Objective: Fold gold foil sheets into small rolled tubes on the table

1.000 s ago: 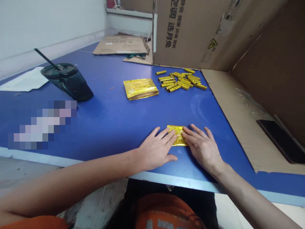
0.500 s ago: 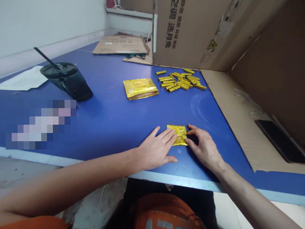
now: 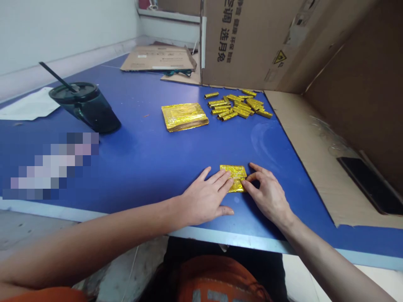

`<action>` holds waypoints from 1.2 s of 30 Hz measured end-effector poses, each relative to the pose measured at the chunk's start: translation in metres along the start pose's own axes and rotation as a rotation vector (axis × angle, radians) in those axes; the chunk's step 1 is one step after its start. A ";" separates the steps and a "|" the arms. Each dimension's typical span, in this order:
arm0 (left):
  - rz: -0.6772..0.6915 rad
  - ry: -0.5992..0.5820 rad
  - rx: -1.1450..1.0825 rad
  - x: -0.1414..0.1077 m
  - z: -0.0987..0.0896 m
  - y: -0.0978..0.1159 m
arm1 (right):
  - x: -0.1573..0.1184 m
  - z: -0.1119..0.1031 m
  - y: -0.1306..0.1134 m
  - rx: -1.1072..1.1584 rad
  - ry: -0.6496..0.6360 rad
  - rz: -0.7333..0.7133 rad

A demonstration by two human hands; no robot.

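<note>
A small gold foil sheet (image 3: 236, 171) lies on the blue table near its front edge, with a crosswise fold line showing. My left hand (image 3: 204, 201) rests flat, fingers spread, their tips pressing on the sheet's left part. At the sheet's right edge, my right hand (image 3: 269, 191) pinches the lower part by the fold between thumb and finger, while another finger points forward above it. Farther back sits a stack of gold foil sheets (image 3: 185, 116). Several rolled gold foil tubes (image 3: 233, 110) are heaped to the right of that stack.
A dark lidded cup with a straw (image 3: 90, 107) stands on the left, near white paper (image 3: 28, 105) and a blurred-out item (image 3: 53, 167). Cardboard walls (image 3: 248, 46) rise behind and to the right. A dark phone-like slab (image 3: 371, 184) lies on cardboard at right.
My right thumb has shifted slightly left onto the foil sheet, and its fingers have drawn closer together. My left hand has stayed in place. The view has shifted a little.
</note>
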State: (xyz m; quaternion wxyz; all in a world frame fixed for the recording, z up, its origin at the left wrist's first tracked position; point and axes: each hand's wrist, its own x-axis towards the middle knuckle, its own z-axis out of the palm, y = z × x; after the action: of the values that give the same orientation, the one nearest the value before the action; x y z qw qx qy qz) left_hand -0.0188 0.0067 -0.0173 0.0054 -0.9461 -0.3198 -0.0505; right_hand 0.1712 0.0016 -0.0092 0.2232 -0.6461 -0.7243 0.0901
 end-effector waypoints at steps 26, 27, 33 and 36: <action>0.026 -0.004 -0.008 -0.001 -0.003 -0.001 | -0.004 0.005 0.009 -0.123 0.044 -0.096; 0.024 -0.006 -0.011 -0.001 -0.003 -0.001 | -0.005 0.002 0.007 -0.141 0.057 -0.113; 0.028 -0.003 -0.038 -0.001 -0.002 -0.001 | -0.030 -0.016 -0.012 -0.303 -0.083 -0.473; 0.022 -0.005 -0.040 0.000 -0.003 -0.001 | -0.043 -0.016 -0.012 -0.341 -0.192 -0.562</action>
State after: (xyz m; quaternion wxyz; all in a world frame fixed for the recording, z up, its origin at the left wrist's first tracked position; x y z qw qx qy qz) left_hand -0.0200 0.0072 -0.0147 -0.0137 -0.9497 -0.3081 -0.0546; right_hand 0.1701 -0.0444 0.0011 0.0591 -0.4378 -0.8964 -0.0369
